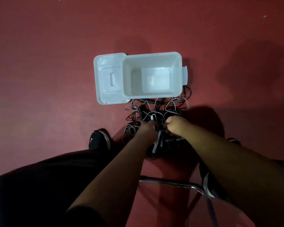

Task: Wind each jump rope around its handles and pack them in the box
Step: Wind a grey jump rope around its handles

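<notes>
From the head camera I see both bare forearms reaching down and forward, converging on a tangle of jump ropes (156, 110) that lies on the red floor (39, 71). The left hand (147, 127) has its back to me and its fingers are sunk in the cords, so I cannot tell whether they are spread or gripping. The right hand (175, 126) is balled up, knuckles up, with its fingers curled under into the ropes beside the top end of a pair of grey and black handles (158, 141). The handles slant down towards me in the gap between the two wrists. I cannot tell whether the right hand grips cord or handle.

The white box (152, 54) stands just beyond the tangle, touching its far edge. Its lid (108, 77) is folded open to the left.

A black shoe (98, 140) rests on the floor left of the ropes
</notes>
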`<act>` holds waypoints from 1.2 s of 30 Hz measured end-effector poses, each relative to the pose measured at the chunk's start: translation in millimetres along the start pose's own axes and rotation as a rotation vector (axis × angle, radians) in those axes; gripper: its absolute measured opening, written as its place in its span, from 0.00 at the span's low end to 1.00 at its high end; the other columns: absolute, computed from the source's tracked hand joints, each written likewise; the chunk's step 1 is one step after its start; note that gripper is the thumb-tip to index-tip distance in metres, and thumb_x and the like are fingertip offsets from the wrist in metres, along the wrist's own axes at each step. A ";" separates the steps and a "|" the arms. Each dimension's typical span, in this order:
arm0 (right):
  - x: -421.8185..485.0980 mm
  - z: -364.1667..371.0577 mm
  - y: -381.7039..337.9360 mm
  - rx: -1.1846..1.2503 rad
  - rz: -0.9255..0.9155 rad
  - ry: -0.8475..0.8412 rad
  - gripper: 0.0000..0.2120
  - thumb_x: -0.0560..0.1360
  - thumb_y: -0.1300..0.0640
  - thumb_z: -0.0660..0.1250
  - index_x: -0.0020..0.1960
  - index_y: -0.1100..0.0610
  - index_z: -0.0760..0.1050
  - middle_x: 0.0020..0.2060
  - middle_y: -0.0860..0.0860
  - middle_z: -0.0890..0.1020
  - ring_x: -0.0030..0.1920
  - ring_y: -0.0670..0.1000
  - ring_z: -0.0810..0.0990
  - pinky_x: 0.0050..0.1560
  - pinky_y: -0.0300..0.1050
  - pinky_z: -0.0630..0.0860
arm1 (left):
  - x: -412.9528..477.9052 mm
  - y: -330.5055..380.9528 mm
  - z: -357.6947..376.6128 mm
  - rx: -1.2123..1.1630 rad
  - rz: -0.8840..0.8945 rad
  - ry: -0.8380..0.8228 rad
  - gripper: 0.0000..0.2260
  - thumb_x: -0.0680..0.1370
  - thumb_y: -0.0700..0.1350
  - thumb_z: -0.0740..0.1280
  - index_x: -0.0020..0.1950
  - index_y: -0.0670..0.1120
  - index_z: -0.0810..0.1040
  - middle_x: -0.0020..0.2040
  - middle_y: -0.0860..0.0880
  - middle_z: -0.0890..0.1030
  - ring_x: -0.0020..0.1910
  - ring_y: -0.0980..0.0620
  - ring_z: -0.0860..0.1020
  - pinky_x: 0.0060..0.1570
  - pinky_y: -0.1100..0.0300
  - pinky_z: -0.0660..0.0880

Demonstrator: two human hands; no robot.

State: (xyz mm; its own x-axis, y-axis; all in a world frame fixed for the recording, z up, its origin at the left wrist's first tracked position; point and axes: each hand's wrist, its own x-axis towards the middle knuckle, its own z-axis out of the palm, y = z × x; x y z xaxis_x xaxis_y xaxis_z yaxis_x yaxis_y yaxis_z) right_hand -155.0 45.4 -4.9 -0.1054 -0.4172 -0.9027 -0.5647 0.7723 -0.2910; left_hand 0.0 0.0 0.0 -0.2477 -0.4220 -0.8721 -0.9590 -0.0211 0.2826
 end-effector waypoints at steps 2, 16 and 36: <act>11.0 5.2 5.5 -0.023 0.016 -0.021 0.12 0.81 0.63 0.62 0.56 0.62 0.84 0.52 0.61 0.86 0.54 0.63 0.85 0.57 0.51 0.81 | 10.6 -0.8 6.5 0.031 0.002 0.042 0.17 0.79 0.40 0.64 0.68 0.41 0.74 0.66 0.36 0.74 0.61 0.34 0.78 0.51 0.50 0.75; -14.5 -8.7 17.9 0.099 -0.018 0.069 0.13 0.84 0.64 0.58 0.59 0.61 0.81 0.49 0.58 0.87 0.48 0.60 0.86 0.51 0.54 0.83 | 3.5 15.8 -0.8 0.062 0.131 0.126 0.15 0.83 0.44 0.61 0.63 0.46 0.85 0.62 0.45 0.85 0.60 0.44 0.81 0.61 0.55 0.78; -282.9 -82.0 -82.6 0.278 -0.414 0.282 0.05 0.76 0.65 0.69 0.48 0.67 0.80 0.43 0.61 0.87 0.41 0.57 0.85 0.48 0.55 0.84 | -236.5 61.3 -150.9 -0.666 0.484 0.282 0.14 0.86 0.48 0.62 0.54 0.38 0.78 0.48 0.42 0.85 0.43 0.43 0.87 0.48 0.47 0.85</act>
State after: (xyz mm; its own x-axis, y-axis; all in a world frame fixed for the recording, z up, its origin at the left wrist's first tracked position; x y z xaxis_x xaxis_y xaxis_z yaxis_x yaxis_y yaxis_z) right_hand -145.6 60.4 300.5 -0.1569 -0.7943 -0.5870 -0.3732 0.5980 -0.7094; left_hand 20.5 -38.2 283.9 -0.4798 -0.7285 -0.4890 -0.4548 -0.2701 0.8486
